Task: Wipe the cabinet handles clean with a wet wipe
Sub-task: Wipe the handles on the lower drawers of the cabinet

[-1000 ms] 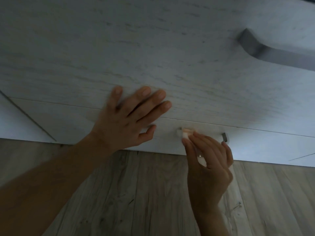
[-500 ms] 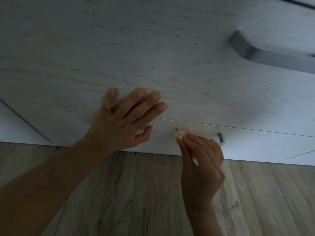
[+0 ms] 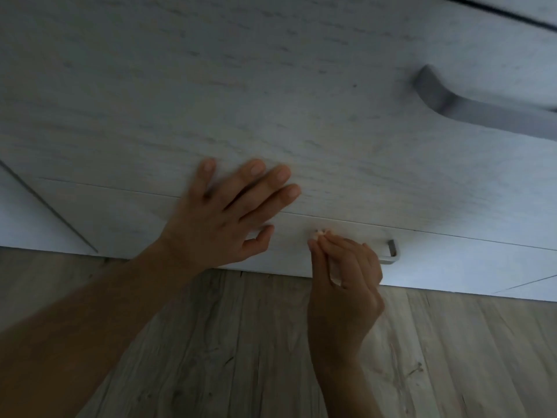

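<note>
The wet wipe (image 3: 319, 233), pinched in the right hand (image 3: 346, 279), has been drawn leftward to the left end of the lower handle (image 3: 390, 255), uncovering the right end. The left hand (image 3: 223, 218) is laid flat, fingers spread, on the cabinet front (image 3: 271, 101), apparently for bracing.

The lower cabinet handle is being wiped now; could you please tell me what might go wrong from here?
The wet wipe is only a small wad pinched by the right hand, so it may slip out or miss the bare right end of the lower handle. The left hand lies flat across the seam between the cabinet fronts; if the lower one shifts, its fingers could be nipped.
</note>
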